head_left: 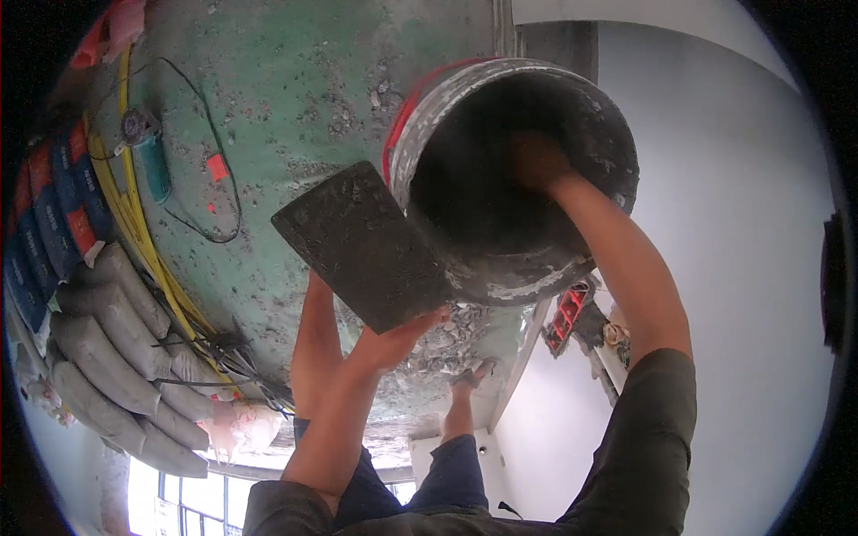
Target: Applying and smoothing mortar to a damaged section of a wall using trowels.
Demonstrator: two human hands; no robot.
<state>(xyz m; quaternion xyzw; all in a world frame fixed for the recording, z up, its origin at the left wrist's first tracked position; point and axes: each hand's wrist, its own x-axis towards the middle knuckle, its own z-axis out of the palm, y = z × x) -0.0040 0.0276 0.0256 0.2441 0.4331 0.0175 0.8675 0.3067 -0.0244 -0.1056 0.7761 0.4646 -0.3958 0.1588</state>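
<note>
My right hand [538, 161] reaches deep inside a large round bucket [418, 143], grey and crusted with dried mortar, with a red band at its rim. What the fingers hold is lost in the bucket's dark interior. My left hand [399, 335] grips the near edge of a flat dark rectangular board [360, 239], which is tilted up against the bucket's left side. My bare legs and a sandalled foot [468, 377] show below the board.
The floor [295, 80] is rough greenish concrete with a heap of grey rubble [447, 344] by my foot. Stacked grey cement sacks [107, 357], yellow cables [134, 223] and a teal power tool [150, 156] lie at left. A white wall [742, 223] and a red crate [568, 313] stand at right.
</note>
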